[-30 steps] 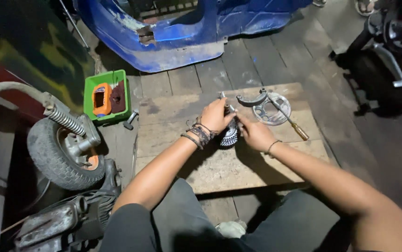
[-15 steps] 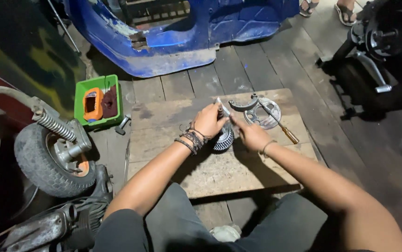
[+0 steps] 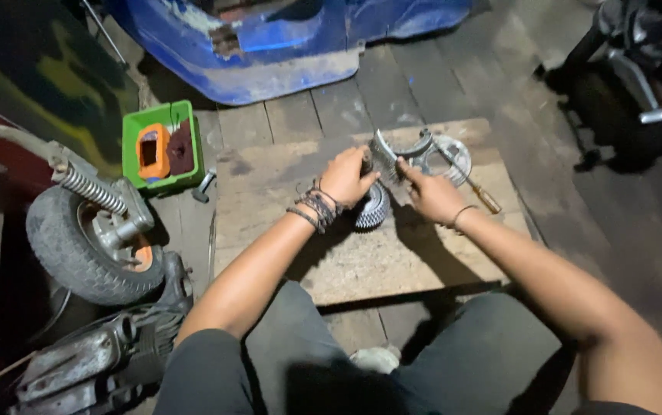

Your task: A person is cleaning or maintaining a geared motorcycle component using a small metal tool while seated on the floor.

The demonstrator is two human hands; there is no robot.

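Since the earlier frame, both hands have been kept at the same spot over the wooden board (image 3: pixel 362 253), while the camera view has been shifted slightly, so that the green tray (image 3: pixel 160 147) now sits closer to the upper left.

A round toothed metal part (image 3: pixel 372 206), seemingly a gear or clutch piece, is found on the board, just below the left hand (image 3: pixel 346 175). That hand's fingers are curled closed around a ribbed, curved metal piece (image 3: pixel 382 152), possibly a brake shoe, held above the toothed part. The piece is met from the other side by the right hand (image 3: pixel 431 196), with its fingers narrowed and pinched against it; whether something small is held between them cannot be told.

Beyond the hands, at the far edge of the board, a round metal plate (image 3: pixel 454 154) is seen, with a wooden-handled screwdriver (image 3: pixel 475 188) laid across it. To the left of the board, a small wheel with a coil spring (image 3: pixel 93 238) is placed, and an orange object (image 3: pixel 152 152) lies in the green tray. A blue vehicle body (image 3: pixel 285 46) stands beyond the board.

A slip is judged to be the main risk: the curved piece is gripped only at its ends, so it could be twisted loose and dropped onto the toothed part, or fingers could be pinched. The dim light would make small parts easy to lose between the floor planks.
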